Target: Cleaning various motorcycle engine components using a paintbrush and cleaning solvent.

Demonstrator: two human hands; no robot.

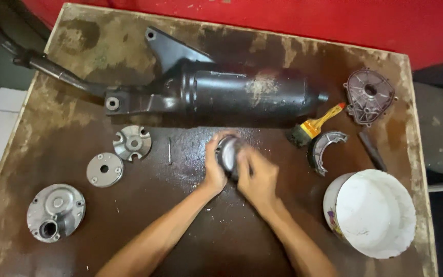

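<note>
Both hands, left hand (214,169) and right hand (257,177), fingers wrapped on 1 round grey metal part (228,153). Worktop (180,215) is stained, wet wood. Black pipe (232,92) lies behind.

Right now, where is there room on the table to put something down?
Bare wood shows along the near edge of the table, between the grey cover and the white bucket, either side of the forearms. Another patch lies between the small discs and the left hand. The right end is crowded: brush, brake shoe, bucket. The muffler fills the far side.
</note>
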